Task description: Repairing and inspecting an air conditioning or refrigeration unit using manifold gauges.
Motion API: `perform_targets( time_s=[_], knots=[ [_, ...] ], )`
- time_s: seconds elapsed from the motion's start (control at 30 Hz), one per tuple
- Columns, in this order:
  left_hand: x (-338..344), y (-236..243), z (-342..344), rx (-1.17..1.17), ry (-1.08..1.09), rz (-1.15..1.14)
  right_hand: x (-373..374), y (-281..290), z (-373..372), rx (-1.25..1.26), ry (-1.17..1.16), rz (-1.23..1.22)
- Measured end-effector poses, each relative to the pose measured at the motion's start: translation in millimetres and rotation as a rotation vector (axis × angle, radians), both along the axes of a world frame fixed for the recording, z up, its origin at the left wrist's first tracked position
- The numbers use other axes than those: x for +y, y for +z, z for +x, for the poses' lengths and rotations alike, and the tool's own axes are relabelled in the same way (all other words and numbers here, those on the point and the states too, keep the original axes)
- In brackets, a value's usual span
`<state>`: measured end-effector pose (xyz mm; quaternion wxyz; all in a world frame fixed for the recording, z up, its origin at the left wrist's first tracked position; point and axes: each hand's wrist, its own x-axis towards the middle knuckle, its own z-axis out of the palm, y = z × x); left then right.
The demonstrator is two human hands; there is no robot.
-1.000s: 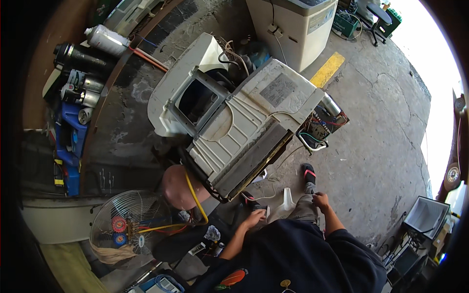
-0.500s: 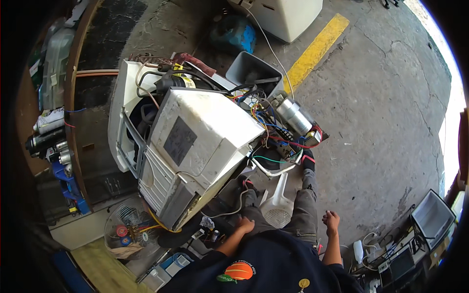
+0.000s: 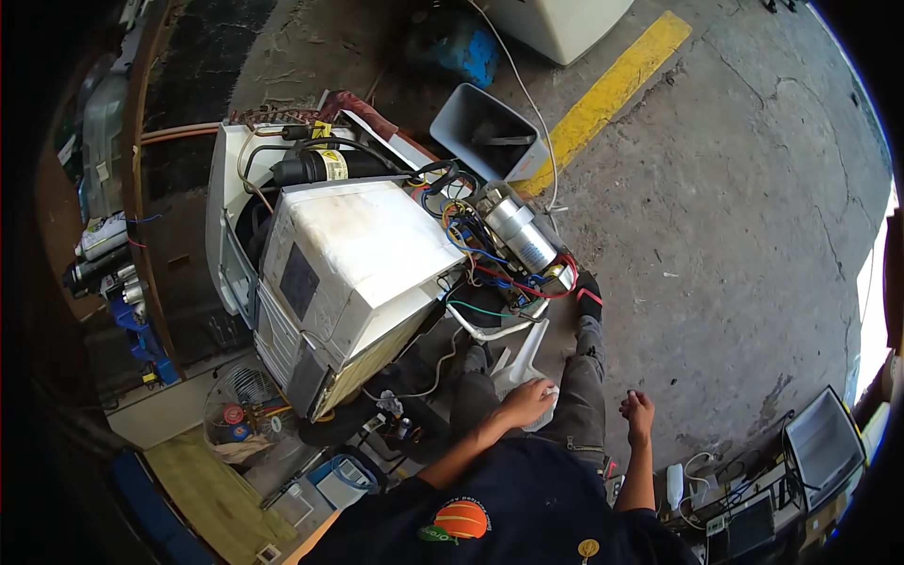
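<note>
A white plastic stool [image 3: 530, 350] stands between my legs, part of its seat showing beneath my left hand [image 3: 527, 403]. The fingers of that hand are together and bent down over the seat; what they hold, if anything, is hidden. My right hand [image 3: 638, 412] hangs by my right thigh, fingers curled in, with nothing seen in it. Ahead leans a partly dismantled white appliance casing [image 3: 377, 240], an air conditioner by its look. Loose coloured wires [image 3: 463, 226] and a silver cylindrical capacitor [image 3: 520, 234] sit at its right end.
A grey bin [image 3: 490, 132] stands beyond the casing, near a blue tank [image 3: 457, 47]. A yellow stripe [image 3: 612, 99] crosses the concrete floor. A wire-guard fan [image 3: 247, 405] lies at the lower left. Cables and a grey tub [image 3: 826, 433] are at the lower right.
My left hand has moved forward and right, from beside my thigh to over the stool. My right hand stays low at my side. The whole view has shifted slightly.
</note>
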<state>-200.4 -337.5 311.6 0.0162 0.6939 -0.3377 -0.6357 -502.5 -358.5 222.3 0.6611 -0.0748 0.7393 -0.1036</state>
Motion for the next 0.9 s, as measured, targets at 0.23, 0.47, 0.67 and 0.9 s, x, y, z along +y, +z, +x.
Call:
perform_targets(
  time_s=[0.23,0.47,0.67,0.9],
  knots=[
    [-111,99,21,0.048,-0.135,-0.336,-18,0,0,-0.032,0.004,-0.066],
    [-177,197,77,-0.027,0.875,-0.641,-2,-5,-18,-0.043,0.002,0.003],
    [-177,207,118,0.032,1.229,-0.698,-3,-2,-12,-0.015,-0.016,0.036],
    [-179,195,126,0.062,1.266,-0.743,-19,-3,-1,-0.055,-0.043,-0.015]
  ],
)
